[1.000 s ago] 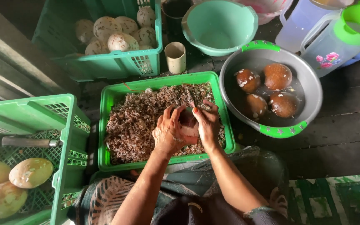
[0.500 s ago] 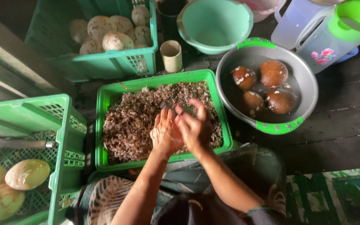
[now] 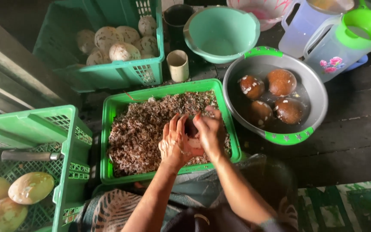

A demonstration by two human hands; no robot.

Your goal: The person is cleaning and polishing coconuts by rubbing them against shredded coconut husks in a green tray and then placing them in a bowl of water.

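My left hand and my right hand are cupped together around a small dark round object, mostly hidden between the palms. They hover over a bright green tray heaped with brown shredded peelings. To the right stands a grey metal basin of water with several brown round peeled fruits in it.
A green crate at the back holds pale mottled round fruits. Another green crate at the left holds a knife and pale fruits. A beige cup, a mint bowl and two jugs stand behind.
The hands have stayed clasped over the tray, with the fingers shifting around the dark object. The camera view has drifted slightly.
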